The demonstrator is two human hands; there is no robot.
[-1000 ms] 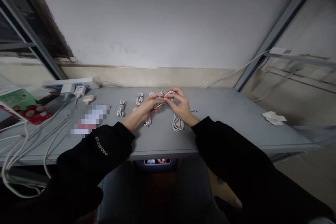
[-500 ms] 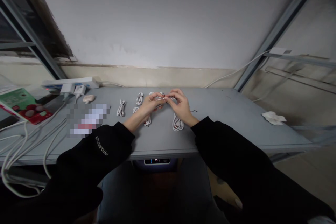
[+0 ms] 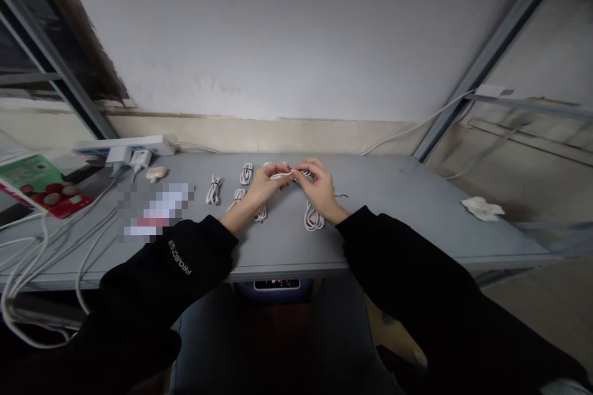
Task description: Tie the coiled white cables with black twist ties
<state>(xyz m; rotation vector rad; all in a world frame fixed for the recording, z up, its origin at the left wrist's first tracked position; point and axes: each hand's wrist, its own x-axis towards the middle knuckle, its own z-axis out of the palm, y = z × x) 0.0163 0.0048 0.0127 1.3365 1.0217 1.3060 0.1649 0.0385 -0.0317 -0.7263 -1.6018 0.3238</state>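
Observation:
A white cable (image 3: pixel 281 176) is pinched between my two hands above the table. My left hand (image 3: pixel 265 185) closes its fingertips on it from the left, and my right hand (image 3: pixel 319 186) grips at the same spot from the right. A thin dark twist tie (image 3: pixel 289 167) shows at the meeting fingertips; which fingers hold it is unclear. Below my right wrist lies a coiled white cable (image 3: pixel 314 217). Left of my left hand are tied white cable bundles, one at the far left (image 3: pixel 214 191) and another farther back (image 3: pixel 246 173). Several more are partly hidden behind my hands.
A loose dark twist tie (image 3: pixel 341 196) lies right of my right wrist. On the left stand a power strip (image 3: pixel 160 145) with plugged chargers, a green and red box (image 3: pixel 55 188) and trailing white cords. Crumpled white tissue (image 3: pixel 482 208) lies at the right of the grey table (image 3: pixel 398 228).
My fingers have shifted slightly around the cable and tie, and more of the white cable shows between them. Both hands stay in about the same place.

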